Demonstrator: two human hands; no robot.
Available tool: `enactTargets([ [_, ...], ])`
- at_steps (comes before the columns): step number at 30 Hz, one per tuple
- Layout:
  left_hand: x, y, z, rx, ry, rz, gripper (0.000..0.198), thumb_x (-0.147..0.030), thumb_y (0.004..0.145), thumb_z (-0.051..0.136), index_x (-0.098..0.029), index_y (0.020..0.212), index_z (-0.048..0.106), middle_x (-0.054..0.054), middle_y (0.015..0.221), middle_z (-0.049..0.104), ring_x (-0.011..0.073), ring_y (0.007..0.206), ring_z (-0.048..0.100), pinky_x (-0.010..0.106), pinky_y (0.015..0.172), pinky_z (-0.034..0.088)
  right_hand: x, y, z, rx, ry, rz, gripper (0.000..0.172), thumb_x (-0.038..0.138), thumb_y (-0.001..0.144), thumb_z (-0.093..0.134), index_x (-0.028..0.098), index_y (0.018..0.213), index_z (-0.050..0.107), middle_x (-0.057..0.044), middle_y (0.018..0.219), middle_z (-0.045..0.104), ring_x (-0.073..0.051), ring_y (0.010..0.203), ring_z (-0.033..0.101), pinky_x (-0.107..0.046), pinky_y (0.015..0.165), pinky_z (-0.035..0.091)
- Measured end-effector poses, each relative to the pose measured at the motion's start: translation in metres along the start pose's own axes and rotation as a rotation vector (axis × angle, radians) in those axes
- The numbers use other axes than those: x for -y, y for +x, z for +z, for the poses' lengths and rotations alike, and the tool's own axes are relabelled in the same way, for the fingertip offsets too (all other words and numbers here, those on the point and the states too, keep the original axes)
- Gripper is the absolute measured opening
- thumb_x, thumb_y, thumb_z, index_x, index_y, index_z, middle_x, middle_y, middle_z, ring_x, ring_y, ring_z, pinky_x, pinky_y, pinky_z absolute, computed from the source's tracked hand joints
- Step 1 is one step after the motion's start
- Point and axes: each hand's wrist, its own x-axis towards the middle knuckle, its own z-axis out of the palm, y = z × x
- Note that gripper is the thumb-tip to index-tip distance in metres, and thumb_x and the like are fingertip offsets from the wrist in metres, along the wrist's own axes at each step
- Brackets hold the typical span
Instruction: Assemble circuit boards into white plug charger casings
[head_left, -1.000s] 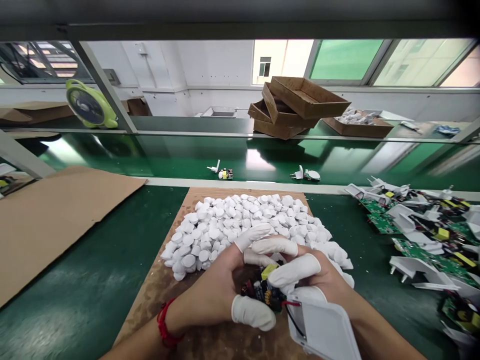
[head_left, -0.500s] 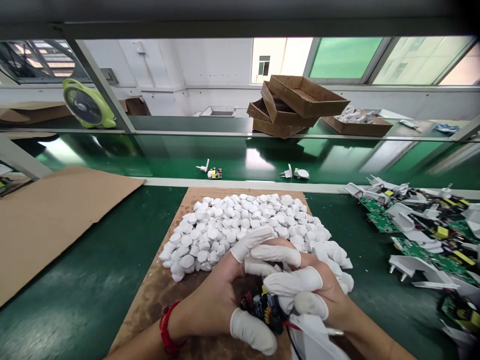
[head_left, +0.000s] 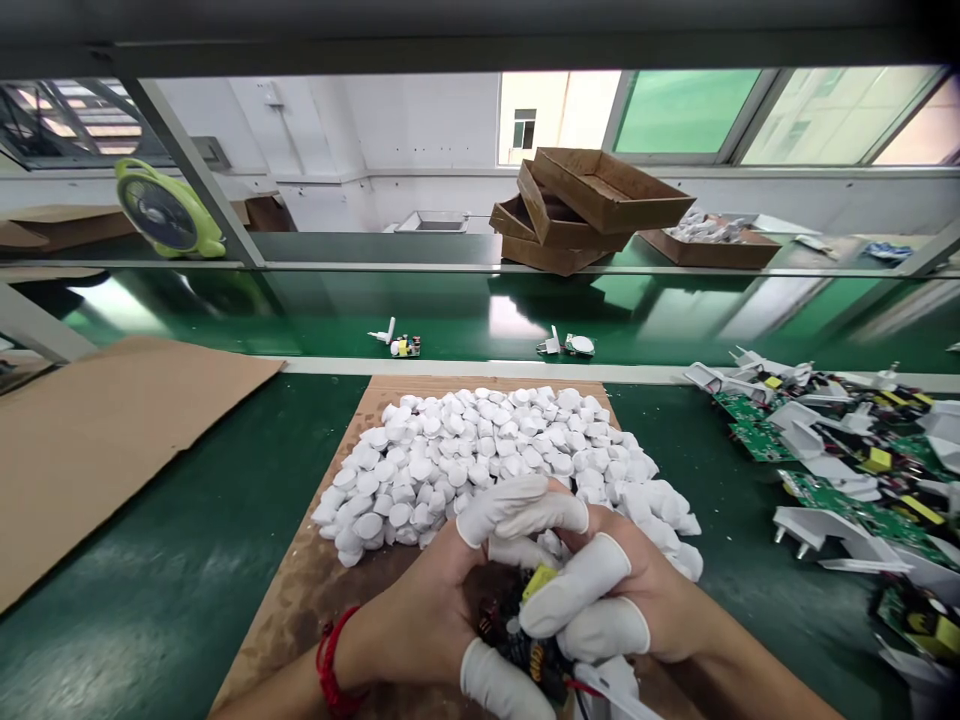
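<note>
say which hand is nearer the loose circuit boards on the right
Right. The right hand is just left of the circuit boards, across some green bench; the left hand is farther off, beyond the right hand.

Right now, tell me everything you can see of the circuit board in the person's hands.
The circuit board is cupped between the left hand and right hand, mostly hidden by fingers in white finger cots. It carries a yellow block, a copper coil and dark components. A red wire runs from its lower edge toward a white plastic casing. Its exact tilt is hard to tell.
</note>
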Motion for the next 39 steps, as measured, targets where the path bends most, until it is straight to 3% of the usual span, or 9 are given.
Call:
enactTargets([
  [2,-0.002,0.003,0.003,0.007,-0.087,-0.044,0.105,-0.037,0.052,0.088,-0.029,0.142,0.033,0.011,0.125,0.054,0.0339,0.124,0.046,0.051,0.105,0.034,-0.002,-0.001,0.001,-0.025,0.027,-0.014,0.022,0.042,0.086,0.063,0.037,0.107,0.071,0.0,0.129,0.059,-0.026,0.127,0.044,-0.04,0.11,0.032],
  [7,0.0,0.0,0.001,0.025,-0.211,-0.115,0.12,-0.03,0.044,0.092,-0.036,0.144,0.025,0.011,0.133,0.048,0.0348,0.12,0.05,0.051,0.101,0.038,-0.007,-0.005,0.001,0.02,0.266,0.15,0.041,0.055,0.085,0.058,0.025,0.109,0.073,-0.01,0.116,0.068,-0.029,0.112,0.059,-0.038,0.087,0.053],
  [11,0.003,-0.006,-0.003,-0.037,-0.232,-0.093,0.124,-0.031,0.042,0.092,-0.035,0.145,0.022,0.012,0.135,0.046,0.035,0.124,0.047,0.051,0.104,0.036,-0.005,-0.003,0.002,0.009,0.166,0.108,0.031,0.048,0.084,0.064,0.032,0.111,0.071,-0.004,0.095,0.075,-0.027,0.121,0.053,-0.044,0.106,0.037],
  [14,0.003,-0.007,-0.002,-0.05,-0.232,-0.07,0.12,-0.038,0.046,0.09,-0.035,0.145,0.022,0.012,0.135,0.046,0.0347,0.128,0.043,0.051,0.107,0.032,-0.002,-0.002,0.003,0.019,0.183,0.076,0.027,0.044,0.087,0.061,0.037,0.113,0.068,0.0,0.11,0.071,-0.025,0.131,0.043,-0.044,0.111,0.029],
  [19,0.005,-0.008,-0.001,-0.016,-0.178,-0.015,0.124,-0.04,0.042,0.091,-0.03,0.146,0.023,0.014,0.131,0.051,0.0361,0.127,0.044,0.051,0.107,0.032,0.0,-0.004,0.003,0.055,0.307,0.156,0.034,0.047,0.092,0.052,0.032,0.118,0.066,-0.004,0.137,0.053,-0.028,0.135,0.037,-0.044,0.109,0.032],
  [24,0.009,-0.013,-0.003,-0.042,-0.152,0.037,0.106,-0.042,0.051,0.087,-0.035,0.142,0.033,0.01,0.134,0.05,0.0337,0.124,0.048,0.05,0.107,0.034,0.002,-0.004,0.005,0.013,0.472,0.176,0.042,0.036,0.086,0.065,0.039,0.128,0.056,-0.003,0.137,0.054,-0.024,0.127,0.049,-0.041,0.104,0.039],
  [32,0.001,-0.008,-0.007,-0.184,0.041,0.056,0.106,-0.029,0.04,0.093,-0.034,0.134,0.045,0.003,0.107,0.067,0.0317,0.118,0.053,0.048,0.107,0.035,-0.007,-0.003,0.005,-0.337,0.145,0.032,0.02,0.034,0.077,0.076,0.031,0.097,0.074,-0.005,0.118,0.066,-0.025,0.111,0.06,-0.041,0.096,0.046],
  [35,-0.004,-0.004,-0.006,-0.282,0.146,0.06,0.088,-0.031,0.043,0.092,-0.03,0.123,0.057,0.003,0.108,0.067,0.0298,0.11,0.057,0.043,0.101,0.043,-0.011,-0.001,0.006,-0.491,-0.059,-0.048,0.016,0.034,0.077,0.075,0.031,0.093,0.075,-0.005,0.104,0.071,-0.024,0.105,0.06,-0.038,0.091,0.049],
  [39,-0.008,0.0,-0.007,-0.254,0.28,0.038,0.068,-0.035,0.052,0.088,-0.022,0.114,0.063,0.006,0.105,0.068,0.0273,0.101,0.062,0.039,0.093,0.049,-0.016,-0.002,0.004,-0.587,-0.164,-0.022,0.014,0.035,0.077,0.076,0.029,0.089,0.076,-0.005,0.102,0.071,-0.025,0.1,0.062,-0.038,0.086,0.052],
])
